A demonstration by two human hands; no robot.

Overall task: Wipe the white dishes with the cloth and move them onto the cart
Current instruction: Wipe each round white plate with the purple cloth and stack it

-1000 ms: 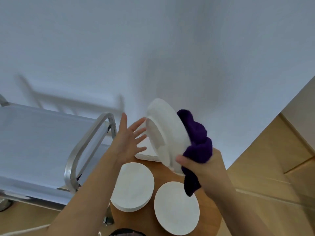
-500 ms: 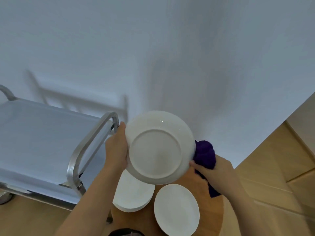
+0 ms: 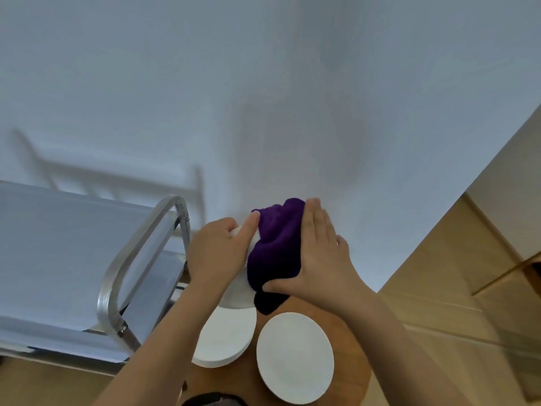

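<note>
Though half-covered, white plate (image 3: 238, 288) under purple cloth (image 3: 275, 247)

Fuzzy purple cloth (image 3: 275, 253), smooth white dishes (image 3: 294, 358), brushed-metal cart (image 3: 117, 276), wooden table (image 3: 351, 341).

Soft even daylight, wide-angle edge warp

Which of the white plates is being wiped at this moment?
The raised plate, gripped by the left hand with the purple cloth pressed on it. The other two lie on the wooden table.
</note>
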